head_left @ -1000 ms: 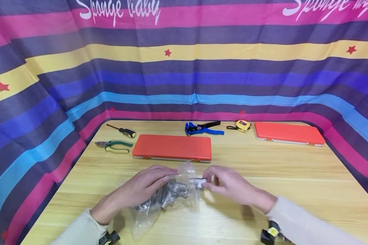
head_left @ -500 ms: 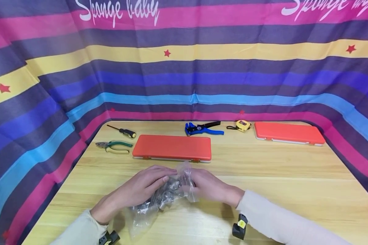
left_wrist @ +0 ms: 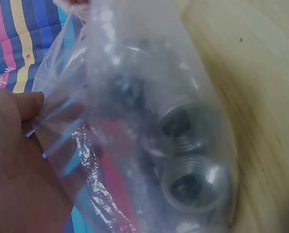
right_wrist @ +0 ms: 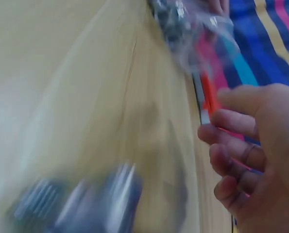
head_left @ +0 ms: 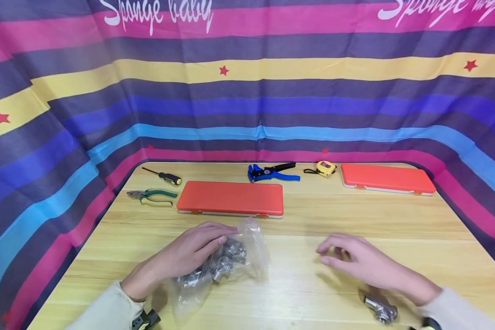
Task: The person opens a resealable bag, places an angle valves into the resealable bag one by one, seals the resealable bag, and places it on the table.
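My left hand (head_left: 194, 250) holds the clear plastic bag (head_left: 255, 256), its thumb on the bag's edge in the left wrist view. Several grey metal pipe fittings (head_left: 224, 263) lie inside; two round threaded ends (left_wrist: 193, 184) show through the film. The bag's mouth faces right. Away to the right, my right hand (head_left: 363, 261) hovers over the table with fingers loosely curled and nothing between them. Nearer the front lies a single T-shaped metal pipe fitting (head_left: 380, 309), which appears blurred below the right hand in the right wrist view.
A red flat case (head_left: 231, 198) lies behind the bag, another red case (head_left: 387, 178) at the back right. Pliers (head_left: 150, 196), a screwdriver (head_left: 162, 176), a blue wire stripper (head_left: 272, 172) and a yellow tape measure (head_left: 325, 168) line the back. A striped cloth (head_left: 247, 105) encloses the table.
My right hand, first at the bag's mouth with a fitting and then inside it, is now well to the right with nothing in it. A fitting now shows on the table. The left hand stayed put.
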Demonstrator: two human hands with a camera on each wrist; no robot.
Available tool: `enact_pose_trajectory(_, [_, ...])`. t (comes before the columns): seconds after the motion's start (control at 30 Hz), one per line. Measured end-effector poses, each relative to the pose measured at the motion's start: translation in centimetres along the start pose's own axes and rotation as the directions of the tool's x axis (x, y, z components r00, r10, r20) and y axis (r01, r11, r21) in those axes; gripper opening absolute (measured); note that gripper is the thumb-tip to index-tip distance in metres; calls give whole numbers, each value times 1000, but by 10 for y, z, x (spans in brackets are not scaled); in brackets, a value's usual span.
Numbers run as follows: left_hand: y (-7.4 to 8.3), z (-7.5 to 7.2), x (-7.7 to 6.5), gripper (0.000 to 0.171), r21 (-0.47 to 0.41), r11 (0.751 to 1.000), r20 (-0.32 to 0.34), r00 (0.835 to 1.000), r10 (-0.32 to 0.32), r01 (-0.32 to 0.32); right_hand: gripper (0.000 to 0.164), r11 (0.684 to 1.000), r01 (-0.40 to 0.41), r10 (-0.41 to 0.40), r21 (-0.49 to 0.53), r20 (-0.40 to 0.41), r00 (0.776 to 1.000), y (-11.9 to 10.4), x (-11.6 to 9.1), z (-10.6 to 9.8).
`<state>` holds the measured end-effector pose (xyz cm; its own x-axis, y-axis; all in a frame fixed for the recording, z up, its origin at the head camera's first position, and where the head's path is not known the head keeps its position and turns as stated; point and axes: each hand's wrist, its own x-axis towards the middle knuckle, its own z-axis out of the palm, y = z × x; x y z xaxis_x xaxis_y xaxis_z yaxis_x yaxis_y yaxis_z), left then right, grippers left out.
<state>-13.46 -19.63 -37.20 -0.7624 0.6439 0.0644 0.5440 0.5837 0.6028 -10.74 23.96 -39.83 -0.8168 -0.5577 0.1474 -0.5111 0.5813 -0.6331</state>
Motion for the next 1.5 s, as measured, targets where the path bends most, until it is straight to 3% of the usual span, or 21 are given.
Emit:
enact_pose_trajectory(0.2, [-2,0,0,40,11,1000,-2,1000,8,-8,18,992,-120,121,23,-19,993,31,-62,-21])
enact_pose_trajectory(0.37, [-3,0,1,41,13,1000,-4,1000,18,-18,25,984,-167,168,55,-13,986,49,-100,-23])
enact_pose_trajectory(0.53, [-3,1,2,42,6,1000,-3,1000,25,-25,41,1000,-14,14,21,15,1000,62,-119,-18])
enact_pose_trajectory(0.67, [-2,1,2,42,7,1000,-3,1000,14,-14,45,995,90,-89,-32,23,996,67,-121,-17])
enact_pose_trajectory(0.9, [-2,1,1,42,6,1000,-3,1000,9,-9,34,996,-54,54,-77,-5,999,65,-119,-21])
enact_pose_trajectory(1.13, [-1,0,1,42,16,1000,-12,1000,17,-17,43,989,21,-35,-144,-91,995,69,-115,-21])
enact_pose_trajectory(1.3, [-2,0,2,42,14,1000,-9,1000,26,-26,43,990,-6,-17,-141,-165,986,57,-96,-18])
enact_pose_trajectory(1.5, [-2,1,2,42,10,1000,-2,1000,22,-22,36,993,-22,-1,-117,-192,981,42,-51,-9])
